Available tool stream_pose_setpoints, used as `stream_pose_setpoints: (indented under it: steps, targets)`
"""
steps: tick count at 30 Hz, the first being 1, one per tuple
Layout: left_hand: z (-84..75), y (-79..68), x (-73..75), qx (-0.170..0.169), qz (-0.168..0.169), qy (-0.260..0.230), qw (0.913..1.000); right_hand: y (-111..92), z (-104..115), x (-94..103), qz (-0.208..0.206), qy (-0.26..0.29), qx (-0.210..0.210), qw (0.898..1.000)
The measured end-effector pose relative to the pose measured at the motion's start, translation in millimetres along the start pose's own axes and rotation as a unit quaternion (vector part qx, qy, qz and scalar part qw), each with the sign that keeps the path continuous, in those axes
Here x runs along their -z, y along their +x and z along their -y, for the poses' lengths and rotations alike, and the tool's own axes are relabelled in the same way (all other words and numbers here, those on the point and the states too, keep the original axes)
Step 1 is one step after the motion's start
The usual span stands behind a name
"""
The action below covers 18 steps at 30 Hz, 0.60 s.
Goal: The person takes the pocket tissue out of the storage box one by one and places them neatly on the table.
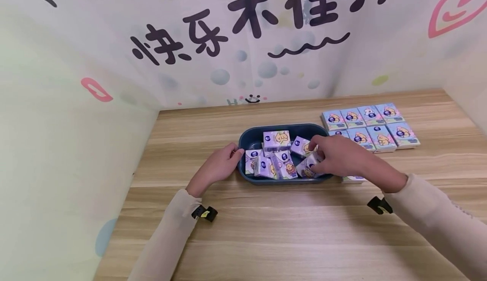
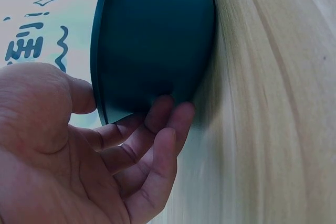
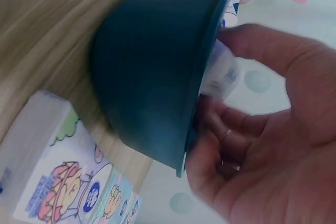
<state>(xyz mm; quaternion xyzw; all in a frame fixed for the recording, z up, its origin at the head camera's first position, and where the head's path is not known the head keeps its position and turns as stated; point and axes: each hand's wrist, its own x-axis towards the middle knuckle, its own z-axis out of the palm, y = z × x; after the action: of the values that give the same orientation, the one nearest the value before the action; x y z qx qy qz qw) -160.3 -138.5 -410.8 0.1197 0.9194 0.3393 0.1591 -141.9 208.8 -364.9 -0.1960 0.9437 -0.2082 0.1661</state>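
Teal tub (image 1: 279, 182) of purple packs (image 1: 277, 137), left hand (image 1: 220, 165) gripping rim (image 2: 96, 61), right hand (image 1: 340, 156) pinching one

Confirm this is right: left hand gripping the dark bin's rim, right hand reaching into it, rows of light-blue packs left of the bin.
Not quite: the head view shows the light-blue packs to the right of the bin. The left hand does grip it, and the right hand does reach inside.

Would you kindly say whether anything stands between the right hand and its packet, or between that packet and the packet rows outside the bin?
Nothing visible separates the right hand from the packet it pinches. Between that packet and the packet rows on the table, the bin's right end wall stands in the way.
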Motion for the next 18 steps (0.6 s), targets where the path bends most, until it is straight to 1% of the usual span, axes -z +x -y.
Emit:
stream_pose_setpoints:
  steps: [3,5,7,12,15,18]
  targets:
    - [-0.3,-0.1,1.0,-0.001,-0.001,0.0,1.0,2,5,0.5,-0.006,0.013,0.018,1.0]
    - [-0.3,-0.2,0.8,-0.001,-0.001,0.0,1.0,2,7,0.6,-0.019,0.021,0.027,0.999]
    - [-0.3,-0.3,0.6,-0.001,0.0,0.0,1.0,1,6,1.6,-0.036,0.041,0.035,0.998]
    - [0.0,-0.4,0.2,-0.002,0.0,0.001,1.0,-2,-3,8.9,-0.086,0.103,0.064,0.989]
    - [0.8,0.0,-0.3,-0.004,-0.001,0.002,1.0,-6,-10,16.7,-0.103,0.133,0.056,0.984]
    - [1.6,0.6,-0.3,-0.004,-0.001,0.0,1.0,-12,-19,24.9,-0.103,0.181,0.018,0.978]
